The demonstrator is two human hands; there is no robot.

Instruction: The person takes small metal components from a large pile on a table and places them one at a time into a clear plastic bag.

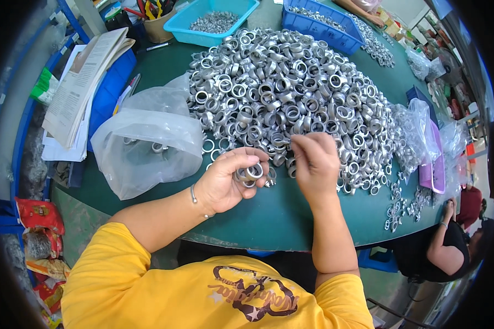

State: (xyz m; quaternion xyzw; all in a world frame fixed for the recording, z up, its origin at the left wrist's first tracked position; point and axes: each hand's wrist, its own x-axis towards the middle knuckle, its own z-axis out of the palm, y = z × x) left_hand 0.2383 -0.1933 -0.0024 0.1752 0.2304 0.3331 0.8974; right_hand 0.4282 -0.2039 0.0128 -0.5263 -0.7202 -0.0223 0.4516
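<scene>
Left hand (223, 180) holds rings (242, 176); right hand (317, 163) at pile (282, 85), grip unclear. Few show in the bag (148, 122); most seem left.

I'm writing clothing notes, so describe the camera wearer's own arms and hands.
Short yellow sleeves leave both forearms bare. The left hand and right hand are ungloved. A thin silver-coloured bangle sits at the left wrist; none shows on the right.

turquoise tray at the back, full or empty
Partly full: small metal parts lie in the turquoise tray, with its bare walls showing around them.
</scene>
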